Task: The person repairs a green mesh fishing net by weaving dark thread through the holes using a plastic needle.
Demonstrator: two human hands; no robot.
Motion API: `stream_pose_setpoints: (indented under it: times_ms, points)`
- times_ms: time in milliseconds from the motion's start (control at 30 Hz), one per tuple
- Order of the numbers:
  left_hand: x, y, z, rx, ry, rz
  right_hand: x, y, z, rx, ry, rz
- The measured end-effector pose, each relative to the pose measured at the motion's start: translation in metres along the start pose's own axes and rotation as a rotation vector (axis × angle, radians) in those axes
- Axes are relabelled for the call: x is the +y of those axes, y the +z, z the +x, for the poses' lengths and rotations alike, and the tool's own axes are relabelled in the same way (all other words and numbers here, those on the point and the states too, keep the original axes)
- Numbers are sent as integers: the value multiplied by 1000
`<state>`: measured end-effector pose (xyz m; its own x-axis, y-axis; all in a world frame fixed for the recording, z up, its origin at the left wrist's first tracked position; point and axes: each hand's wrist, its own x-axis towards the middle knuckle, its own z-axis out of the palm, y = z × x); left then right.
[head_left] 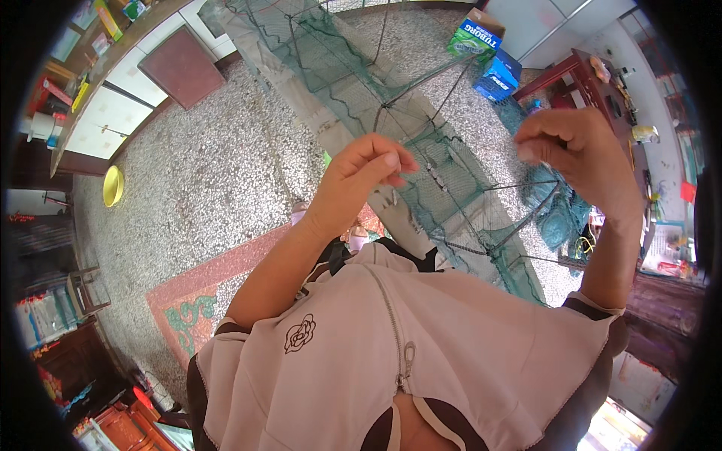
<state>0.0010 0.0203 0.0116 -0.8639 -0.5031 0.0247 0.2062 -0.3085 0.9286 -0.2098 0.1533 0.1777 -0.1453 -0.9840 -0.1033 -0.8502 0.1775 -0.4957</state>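
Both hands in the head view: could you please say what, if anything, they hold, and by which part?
The left hand and right hand are curled, but whether either holds something thin cannot be told.

Wide fisheye view from my head, left one of side-by-side pair. Faces steeply down past my zipped top (481,338), very near, toward green net (455,188) farther off, speckled floor (195,150) beside it. My left hand (365,171) and right hand (579,146) nearer lens than net. White cabinets (113,120), left of net, bend along rim.
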Motion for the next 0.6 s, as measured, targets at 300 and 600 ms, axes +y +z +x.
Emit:
stream_pose_setpoints:
  times_ms: [300,600]
  points:
    - [-18,3,6,58,-106,-260,18,25,14,523,-169,218]
    - [-39,17,-2,132,-218,-541,33,70,28,158,-392,-254]
